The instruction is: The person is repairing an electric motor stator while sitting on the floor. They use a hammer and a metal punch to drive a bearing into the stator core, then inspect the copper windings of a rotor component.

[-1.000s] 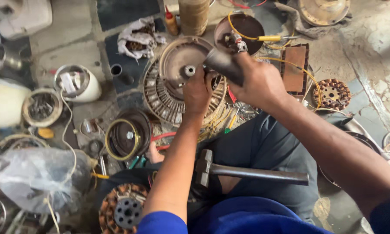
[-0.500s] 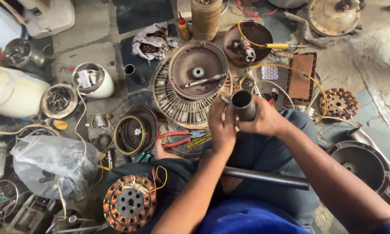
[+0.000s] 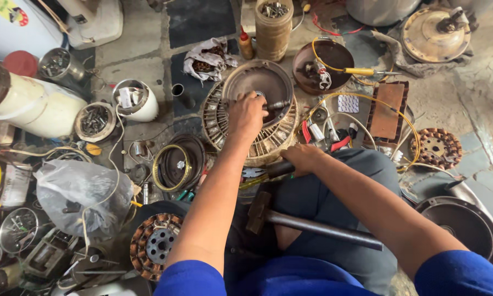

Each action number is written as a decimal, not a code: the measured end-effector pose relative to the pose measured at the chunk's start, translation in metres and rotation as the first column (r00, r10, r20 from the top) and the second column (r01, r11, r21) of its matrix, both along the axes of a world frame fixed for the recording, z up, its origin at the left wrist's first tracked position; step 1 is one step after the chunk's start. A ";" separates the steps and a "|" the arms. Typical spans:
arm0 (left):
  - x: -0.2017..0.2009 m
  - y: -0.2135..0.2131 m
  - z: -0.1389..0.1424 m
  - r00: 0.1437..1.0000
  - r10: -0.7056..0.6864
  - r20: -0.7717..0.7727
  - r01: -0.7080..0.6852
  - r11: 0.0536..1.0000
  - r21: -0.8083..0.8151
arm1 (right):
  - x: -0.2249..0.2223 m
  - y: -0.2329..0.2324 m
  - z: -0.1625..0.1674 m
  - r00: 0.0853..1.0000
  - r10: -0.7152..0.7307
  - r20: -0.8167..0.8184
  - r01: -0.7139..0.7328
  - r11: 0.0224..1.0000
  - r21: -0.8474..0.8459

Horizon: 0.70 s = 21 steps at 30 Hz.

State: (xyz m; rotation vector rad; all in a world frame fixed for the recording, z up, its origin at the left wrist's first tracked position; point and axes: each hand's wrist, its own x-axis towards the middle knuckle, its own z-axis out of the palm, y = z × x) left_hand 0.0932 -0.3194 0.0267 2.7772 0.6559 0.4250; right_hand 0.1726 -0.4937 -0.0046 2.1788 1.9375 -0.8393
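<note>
Fan motor, round grey finned metal with domed cover (image 3: 260,118), upper centre of frame. Left hand (image 3: 246,114) lies curled on cover, gripping near hub. Right hand (image 3: 301,158), centre, closed on dark tool handle (image 3: 276,169). Judged: steadying stage; next needs tool aligned to hub

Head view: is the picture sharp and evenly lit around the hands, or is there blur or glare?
Head view: even, soft daylight, no harsh glare; left hand on the round motor housing is sharp; right hand by the lap is sharp too; hammer casts only faint shadow; edges curve slightly from the wide lens.
</note>
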 end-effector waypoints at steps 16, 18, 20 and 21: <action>-0.152 -0.130 0.074 0.915 0.222 0.338 0.098 0.690 -0.718 | -0.014 -0.079 0.145 0.747 -0.293 -0.597 0.608 0.663 0.435; -0.180 -0.163 0.078 0.917 0.107 0.384 0.106 0.863 -0.494 | -0.041 -0.109 0.157 0.807 -0.215 -0.549 0.504 0.736 0.452; -0.202 -0.182 0.081 0.932 0.050 0.360 0.113 0.901 -0.419 | -0.064 -0.117 0.148 0.921 -0.230 -0.314 0.356 0.824 0.440; -0.214 -0.188 0.084 0.943 0.034 0.331 0.113 0.903 -0.415 | -0.075 -0.123 0.140 0.865 -0.226 -0.448 0.425 0.805 0.415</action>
